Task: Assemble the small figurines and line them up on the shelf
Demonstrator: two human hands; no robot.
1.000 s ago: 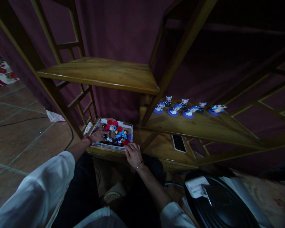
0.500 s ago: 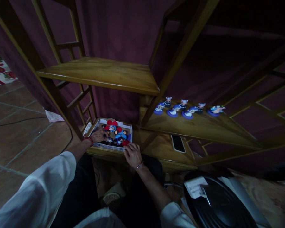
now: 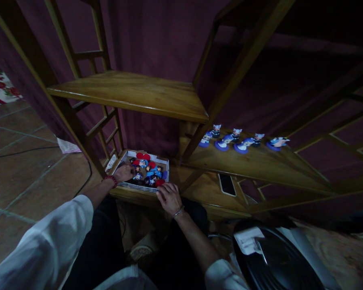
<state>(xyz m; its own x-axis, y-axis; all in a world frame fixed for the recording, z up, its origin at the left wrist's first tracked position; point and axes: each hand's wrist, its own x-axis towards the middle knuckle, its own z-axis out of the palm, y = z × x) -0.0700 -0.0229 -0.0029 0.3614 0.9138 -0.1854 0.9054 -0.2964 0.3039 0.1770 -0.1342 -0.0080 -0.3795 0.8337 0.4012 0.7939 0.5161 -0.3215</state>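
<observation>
A shallow white cardboard box [image 3: 166,161] stands on the lower wooden shelf, filled with several small figurines [image 3: 151,170] in blue, black and red. My left hand [image 3: 124,173], with a red bead bracelet at the wrist, reaches over the box's left side. Its fingers curl down among the figurines, and their tips are partly hidden, so what they hold does not show. Just right of those fingers lies a blue-and-white figurine [image 3: 138,176]. My right hand [image 3: 170,198] grips the box at its front right corner, fingers bent over the rim.
On the right shelf [image 3: 260,163] several figurines with purple bases [image 3: 242,149] stand in front of smaller dark ones [image 3: 237,135]. A phone [image 3: 227,184] lies below them. An upper shelf board [image 3: 130,90] overhangs the box. A black stool-like seat [image 3: 278,253] is at lower right.
My left hand has drawn slightly back to the left and its fingers have curled in. A blue-and-white figurine beside it shows more clearly. My right hand stays at the box corner.
</observation>
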